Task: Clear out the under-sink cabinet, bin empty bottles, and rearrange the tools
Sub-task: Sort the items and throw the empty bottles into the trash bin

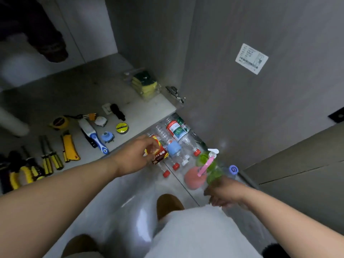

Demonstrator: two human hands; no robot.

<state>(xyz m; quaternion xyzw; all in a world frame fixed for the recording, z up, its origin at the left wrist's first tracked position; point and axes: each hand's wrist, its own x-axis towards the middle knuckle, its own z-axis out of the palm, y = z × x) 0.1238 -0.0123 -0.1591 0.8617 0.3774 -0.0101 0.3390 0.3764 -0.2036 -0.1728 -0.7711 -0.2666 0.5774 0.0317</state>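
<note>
My left hand (135, 157) grips a red, yellow and dark carton (159, 155) above a pile of clear plastic bottles (174, 144) with red caps on the floor. My right hand (226, 192) holds the base of a clear bottle with a green label (213, 170), next to a pink spray bottle (194, 178) with a white trigger. Tools lie in a row on the cabinet floor: yellow-handled screwdrivers (50, 161), a yellow utility knife (69, 148), pliers (20, 174), a tape measure (59, 122), a blue and white brush (93, 135) and a roll of yellow tape (121, 127).
A pack of yellow-green sponges (144, 84) stands at the cabinet's right side near the hinge (175, 94). The open grey cabinet door (260, 90) with a white label rises on the right. A white drain pipe (13, 120) is at left. My knees are below.
</note>
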